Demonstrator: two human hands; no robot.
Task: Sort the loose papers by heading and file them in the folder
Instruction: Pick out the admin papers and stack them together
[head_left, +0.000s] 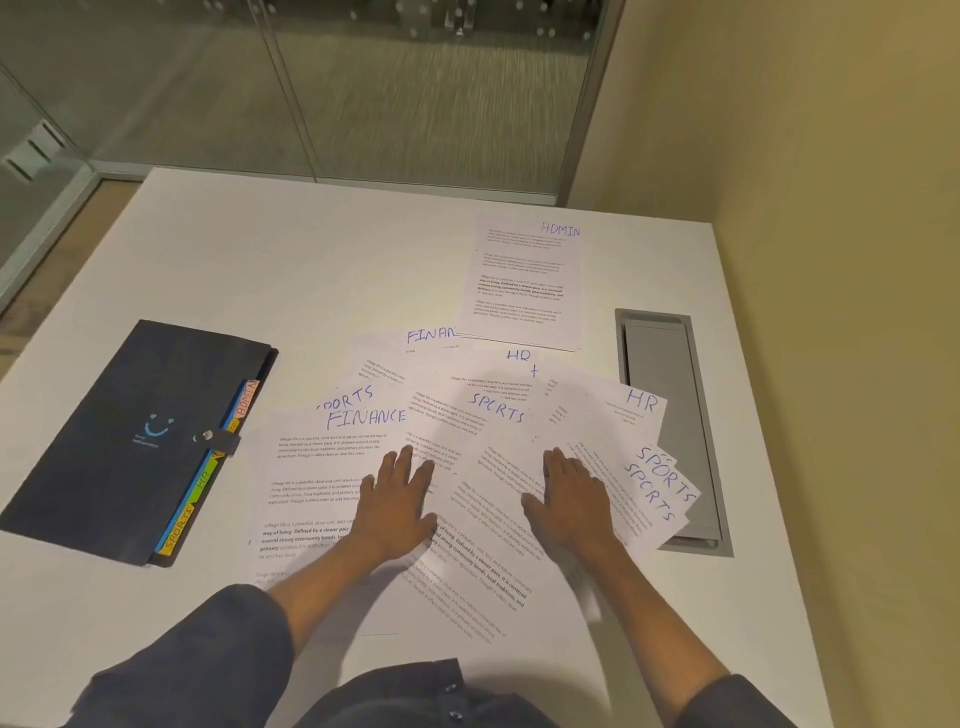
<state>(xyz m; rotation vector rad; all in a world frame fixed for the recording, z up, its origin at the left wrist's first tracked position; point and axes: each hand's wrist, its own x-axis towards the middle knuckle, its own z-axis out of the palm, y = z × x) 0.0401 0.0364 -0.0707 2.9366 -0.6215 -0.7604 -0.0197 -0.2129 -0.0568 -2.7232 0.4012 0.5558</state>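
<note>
Several loose white papers (483, 467) lie fanned and overlapping on the white table (291, 270), with handwritten blue headings FINANCE, SPORTS and HR. An ADMIN sheet (524, 283) lies apart, farther back. My left hand (397, 501) rests flat with straight fingers on the FINANCE sheet (322, 467). My right hand (569, 499) rests flat on the sheets at the right of the fan. A dark blue accordion folder (130, 441) lies closed with a snap strap at the left, its coloured tabs reading ADMIN, HR and SPORTS.
A grey cable hatch (670, 415) is set into the table at the right, partly under the SPORTS sheets. A beige wall runs along the right side. Glass partitions stand behind the table's far edge.
</note>
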